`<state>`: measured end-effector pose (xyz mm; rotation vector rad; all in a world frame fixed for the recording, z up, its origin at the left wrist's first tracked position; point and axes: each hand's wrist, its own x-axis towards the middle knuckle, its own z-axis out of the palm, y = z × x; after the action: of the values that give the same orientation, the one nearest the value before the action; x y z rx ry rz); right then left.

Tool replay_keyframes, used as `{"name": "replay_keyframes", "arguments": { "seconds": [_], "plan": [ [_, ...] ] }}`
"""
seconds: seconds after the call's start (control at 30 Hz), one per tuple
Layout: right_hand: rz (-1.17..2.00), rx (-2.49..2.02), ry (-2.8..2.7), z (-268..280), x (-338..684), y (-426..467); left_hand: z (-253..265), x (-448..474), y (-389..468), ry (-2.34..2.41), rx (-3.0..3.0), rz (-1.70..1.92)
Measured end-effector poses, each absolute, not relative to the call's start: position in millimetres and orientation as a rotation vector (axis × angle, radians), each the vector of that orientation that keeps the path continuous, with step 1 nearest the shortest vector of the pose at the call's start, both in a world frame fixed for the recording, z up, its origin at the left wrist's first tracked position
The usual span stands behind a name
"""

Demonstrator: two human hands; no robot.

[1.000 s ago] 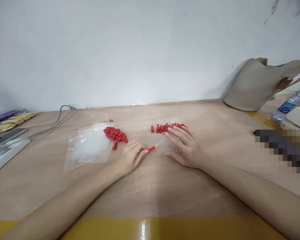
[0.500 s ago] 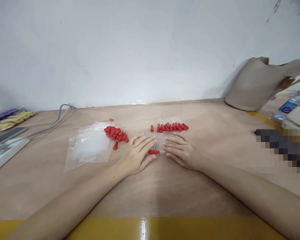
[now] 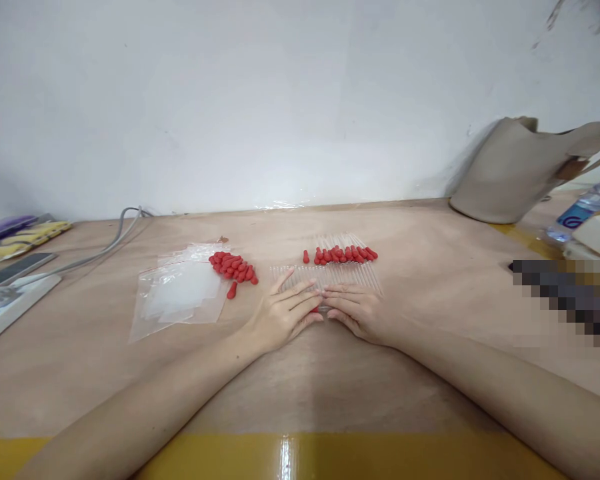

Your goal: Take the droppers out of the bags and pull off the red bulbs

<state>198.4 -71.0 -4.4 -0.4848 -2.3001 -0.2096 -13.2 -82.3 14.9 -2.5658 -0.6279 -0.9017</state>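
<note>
My left hand [image 3: 286,315] closes its thumb and fingers around a red rubber dropper bulb [image 3: 315,309], which they mostly cover. From the other side, my right hand [image 3: 356,311] pinches the glass dropper tube [image 3: 324,309] joined to that bulb. The fingertips of both hands almost meet. Behind and beneath them lies a row of bare glass tubes [image 3: 343,272]. Farther back, droppers with red bulbs [image 3: 347,254] lie side by side, and one bulb [image 3: 306,257] stands apart to their left. A heap of loose bulbs [image 3: 234,267] lies left of my left hand.
Clear zip bags [image 3: 180,293] are stacked at the left. Beyond them are a grey cable [image 3: 110,245], a power strip [image 3: 23,307], a phone [image 3: 20,272] and a yellow packet [image 3: 30,241]. A beige bag [image 3: 505,173] and a water bottle [image 3: 587,203] stand at the right by the wall.
Both hands have come closer together and slightly nearer to me. My left fingers now cover most of the red bulb that showed before, and more of the bare tubes behind is visible.
</note>
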Motion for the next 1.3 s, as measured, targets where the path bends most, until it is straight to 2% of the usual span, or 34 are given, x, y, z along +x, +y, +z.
{"name": "replay_keyframes", "arguments": {
  "seconds": [0.57,0.9,1.0,1.1,1.3],
  "plan": [
    [-0.522,-0.329,-2.317,5,204,-81,21,-15,-91,-0.569,-2.645,-0.881],
    [-0.498,-0.276,-2.308,7,214,-83,23,-28,-97,-0.579,-2.609,-0.877],
    [-0.417,-0.421,-2.219,7,225,-75,24,-51,-93,-0.722,-2.504,-0.910],
    [-0.378,-0.662,-2.141,5,230,-68,36,-74,-89,-1.060,-2.320,-0.878],
    [-0.478,-0.922,-2.126,1,226,-65,75,-116,-85,-1.875,-2.265,-0.496]
  ]
}}
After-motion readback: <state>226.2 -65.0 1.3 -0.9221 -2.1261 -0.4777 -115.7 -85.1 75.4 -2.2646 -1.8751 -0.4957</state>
